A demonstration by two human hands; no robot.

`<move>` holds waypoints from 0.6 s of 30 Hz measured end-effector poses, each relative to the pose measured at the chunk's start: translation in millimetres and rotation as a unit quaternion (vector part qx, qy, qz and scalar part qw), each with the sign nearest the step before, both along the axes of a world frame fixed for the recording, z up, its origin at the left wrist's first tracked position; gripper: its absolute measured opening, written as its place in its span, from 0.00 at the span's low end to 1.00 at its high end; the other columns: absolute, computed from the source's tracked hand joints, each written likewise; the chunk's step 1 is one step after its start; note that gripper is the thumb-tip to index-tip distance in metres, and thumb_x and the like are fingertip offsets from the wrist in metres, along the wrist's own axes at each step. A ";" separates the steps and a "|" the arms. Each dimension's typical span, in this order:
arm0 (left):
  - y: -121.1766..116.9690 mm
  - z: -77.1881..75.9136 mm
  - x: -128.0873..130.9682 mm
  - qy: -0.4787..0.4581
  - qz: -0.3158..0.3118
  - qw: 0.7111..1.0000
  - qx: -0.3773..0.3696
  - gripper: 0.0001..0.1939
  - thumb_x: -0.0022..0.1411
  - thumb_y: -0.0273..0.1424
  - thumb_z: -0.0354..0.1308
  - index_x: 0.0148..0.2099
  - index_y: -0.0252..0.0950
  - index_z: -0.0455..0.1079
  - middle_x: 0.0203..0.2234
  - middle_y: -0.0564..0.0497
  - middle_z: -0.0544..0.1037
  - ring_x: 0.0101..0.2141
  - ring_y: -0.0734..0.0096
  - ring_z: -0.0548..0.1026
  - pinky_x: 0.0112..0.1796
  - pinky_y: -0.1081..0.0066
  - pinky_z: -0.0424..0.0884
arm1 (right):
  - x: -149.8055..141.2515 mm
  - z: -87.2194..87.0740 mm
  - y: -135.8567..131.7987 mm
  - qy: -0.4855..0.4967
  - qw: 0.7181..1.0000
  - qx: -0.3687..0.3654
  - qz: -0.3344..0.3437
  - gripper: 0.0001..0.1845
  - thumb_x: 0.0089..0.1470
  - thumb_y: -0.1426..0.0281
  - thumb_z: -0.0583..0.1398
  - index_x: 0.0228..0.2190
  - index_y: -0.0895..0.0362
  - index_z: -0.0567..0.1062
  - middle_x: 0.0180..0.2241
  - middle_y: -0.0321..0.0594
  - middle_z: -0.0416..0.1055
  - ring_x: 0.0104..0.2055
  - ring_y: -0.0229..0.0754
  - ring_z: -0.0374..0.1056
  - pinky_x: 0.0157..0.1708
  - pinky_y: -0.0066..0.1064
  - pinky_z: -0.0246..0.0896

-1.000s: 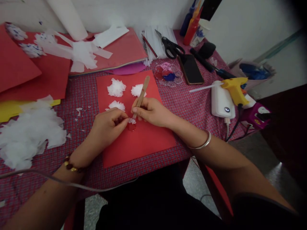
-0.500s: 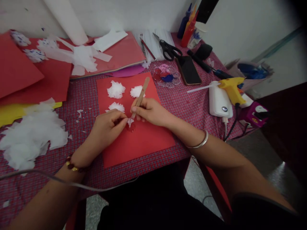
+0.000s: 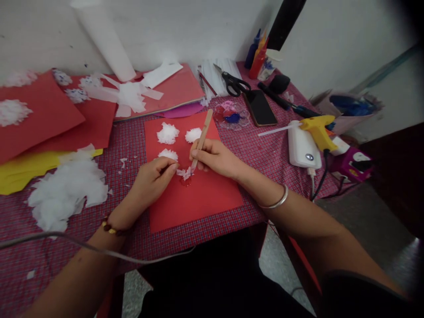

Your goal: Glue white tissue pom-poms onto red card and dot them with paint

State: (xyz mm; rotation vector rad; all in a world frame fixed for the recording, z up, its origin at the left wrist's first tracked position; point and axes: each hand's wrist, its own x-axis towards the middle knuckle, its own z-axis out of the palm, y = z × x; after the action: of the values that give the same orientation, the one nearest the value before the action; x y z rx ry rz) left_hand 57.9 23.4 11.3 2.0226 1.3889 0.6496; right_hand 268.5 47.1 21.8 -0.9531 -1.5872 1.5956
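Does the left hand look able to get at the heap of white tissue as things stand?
Probably yes: the heap lies on the left hand's outer side, with only patterned tablecloth and small paper scraps between them.

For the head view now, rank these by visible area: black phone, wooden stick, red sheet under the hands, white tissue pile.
Largest to smallest:
1. Red sheet, though partly covered
2. White tissue pile
3. Black phone
4. Wooden stick, partly hidden by the right hand
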 end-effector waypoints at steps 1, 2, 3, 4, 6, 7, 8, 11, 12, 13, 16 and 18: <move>0.3 0.1 0.2 0.002 0.000 1.000 0.002 0.12 0.64 0.37 0.51 0.36 0.38 0.72 0.23 0.54 0.74 0.25 0.70 0.70 0.28 0.70 0.64 | 0.3 -0.7 -1.4 0.007 0.999 0.023 0.023 0.09 0.63 0.72 0.56 0.29 0.56 0.67 0.23 0.31 0.68 0.23 0.31 0.62 0.25 0.25 0.59; 0.8 0.3 0.4 0.003 -0.001 1.000 0.006 0.11 0.64 0.36 0.51 0.36 0.38 0.72 0.23 0.54 0.74 0.25 0.70 0.70 0.28 0.70 0.64 | 0.3 -1.6 -3.1 0.011 0.998 0.047 0.046 0.08 0.62 0.72 0.56 0.29 0.56 0.67 0.24 0.32 0.70 0.25 0.32 0.64 0.27 0.26 0.60; 1.4 0.4 0.6 0.004 -0.003 1.000 0.009 0.11 0.63 0.36 0.51 0.35 0.38 0.72 0.22 0.54 0.74 0.25 0.70 0.70 0.28 0.70 0.64 | 0.1 -2.7 -4.9 0.010 0.995 0.071 0.068 0.08 0.62 0.70 0.56 0.29 0.56 0.68 0.26 0.33 0.71 0.27 0.33 0.66 0.30 0.27 0.62; 2.0 0.4 0.8 0.005 -0.004 1.000 0.012 0.10 0.62 0.35 0.51 0.34 0.38 0.72 0.21 0.54 0.73 0.25 0.70 0.70 0.28 0.70 0.64 | -0.3 -3.6 -6.8 0.001 0.992 0.096 0.086 0.08 0.62 0.69 0.56 0.29 0.56 0.68 0.27 0.34 0.71 0.29 0.34 0.67 0.33 0.28 0.63; 3.2 0.1 0.8 0.000 -0.007 1.000 0.016 0.10 0.61 0.35 0.51 0.33 0.38 0.71 0.21 0.55 0.73 0.25 0.70 0.70 0.28 0.70 0.64 | -0.8 -4.7 -9.9 -0.035 0.983 0.145 0.106 0.09 0.62 0.67 0.56 0.31 0.57 0.70 0.29 0.36 0.73 0.33 0.36 0.69 0.37 0.31 0.63; 3.5 -0.2 0.6 -0.004 -0.009 1.000 0.016 0.10 0.61 0.34 0.51 0.32 0.38 0.71 0.21 0.54 0.73 0.25 0.70 0.70 0.28 0.70 0.64 | -0.9 -4.7 -10.9 -0.059 0.978 0.168 0.109 0.09 0.63 0.67 0.56 0.32 0.57 0.71 0.31 0.37 0.74 0.34 0.37 0.69 0.38 0.32 0.63; 3.6 -0.6 0.5 -0.007 -0.008 1.000 0.019 0.10 0.61 0.34 0.51 0.32 0.38 0.71 0.21 0.54 0.74 0.25 0.70 0.71 0.28 0.70 0.64 | -0.7 -4.3 -11.4 -0.082 0.973 0.186 0.108 0.09 0.63 0.67 0.55 0.33 0.57 0.72 0.31 0.38 0.75 0.34 0.37 0.69 0.39 0.32 0.62; 2.5 -1.9 0.5 -0.022 -0.008 1.000 0.021 0.09 0.60 0.34 0.53 0.33 0.38 0.73 0.25 0.53 0.77 0.27 0.70 0.73 0.31 0.69 0.66 | 0.5 -2.8 -10.2 -0.126 0.965 0.215 0.083 0.10 0.63 0.67 0.55 0.33 0.58 0.72 0.32 0.40 0.75 0.34 0.38 0.70 0.37 0.32 0.60; 1.7 -2.3 0.8 -0.030 -0.008 0.999 0.015 0.09 0.60 0.34 0.54 0.34 0.38 0.74 0.26 0.52 0.79 0.28 0.69 0.74 0.31 0.69 0.66 | 0.9 -2.7 -9.2 -0.134 0.964 0.219 0.069 0.10 0.62 0.67 0.54 0.33 0.58 0.72 0.31 0.40 0.75 0.34 0.38 0.69 0.36 0.31 0.59; 0.9 -2.5 1.2 -0.038 -0.009 0.999 0.004 0.08 0.60 0.34 0.55 0.35 0.38 0.74 0.27 0.52 0.80 0.29 0.69 0.74 0.32 0.69 0.67 | 1.2 -3.0 -8.1 -0.140 0.963 0.223 0.055 0.10 0.62 0.67 0.54 0.33 0.58 0.72 0.31 0.39 0.74 0.33 0.38 0.69 0.36 0.31 0.59; -1.0 -2.2 3.1 -0.058 -0.017 0.998 -0.029 0.08 0.59 0.36 0.58 0.34 0.38 0.75 0.27 0.52 0.80 0.26 0.71 0.74 0.29 0.71 0.66 | 0.9 -5.6 -5.2 -0.154 0.960 0.233 0.030 0.09 0.61 0.67 0.54 0.32 0.58 0.71 0.29 0.38 0.72 0.31 0.38 0.66 0.33 0.31 0.56; -1.5 -1.7 4.5 -0.058 -0.026 0.997 -0.031 0.08 0.59 0.36 0.58 0.34 0.38 0.76 0.25 0.53 0.80 0.24 0.72 0.72 0.26 0.72 0.65 | 0.0 -7.6 -4.0 -0.164 0.959 0.232 0.020 0.09 0.61 0.68 0.55 0.32 0.58 0.71 0.28 0.37 0.71 0.30 0.38 0.65 0.32 0.30 0.55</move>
State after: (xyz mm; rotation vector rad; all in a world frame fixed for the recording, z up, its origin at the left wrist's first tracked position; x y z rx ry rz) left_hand 62.4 22.0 9.6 1.9341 1.2690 0.6805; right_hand 268.5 43.1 14.2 -0.9559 -2.0993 1.0433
